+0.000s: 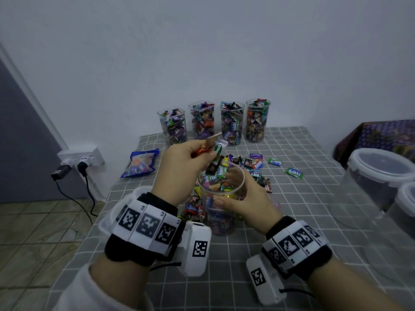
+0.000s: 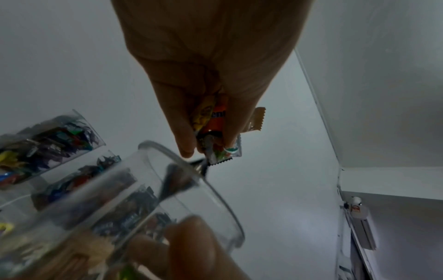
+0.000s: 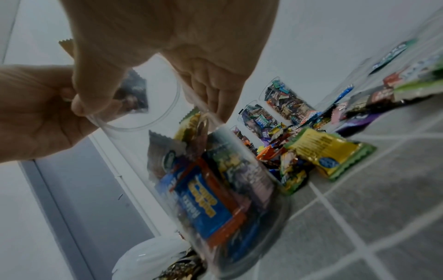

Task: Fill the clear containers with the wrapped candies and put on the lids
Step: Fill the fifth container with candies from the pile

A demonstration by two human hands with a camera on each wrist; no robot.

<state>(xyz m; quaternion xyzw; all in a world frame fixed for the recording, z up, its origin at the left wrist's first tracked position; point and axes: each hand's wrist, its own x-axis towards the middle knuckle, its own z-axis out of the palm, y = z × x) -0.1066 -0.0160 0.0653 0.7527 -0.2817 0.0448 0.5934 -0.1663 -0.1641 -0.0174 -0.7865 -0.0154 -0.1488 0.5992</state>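
Left hand (image 1: 182, 162) pinches candies (image 1: 211, 151) above cup (image 1: 221, 194) to drop them in; right hand (image 1: 244, 198) fingers wrap cup, steadying it on counter (image 1: 292, 221).

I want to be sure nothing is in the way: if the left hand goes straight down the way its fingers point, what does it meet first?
Probably the open mouth of the clear cup that the right hand holds; the left hand grips candies just above its rim, though depth is uncertain.

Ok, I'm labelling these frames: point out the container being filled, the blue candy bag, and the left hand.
container being filled (image 1: 221, 223), head view, its clear side wall.
blue candy bag (image 1: 140, 163), head view, middle of the bag.
left hand (image 1: 182, 167), head view, back of the hand.
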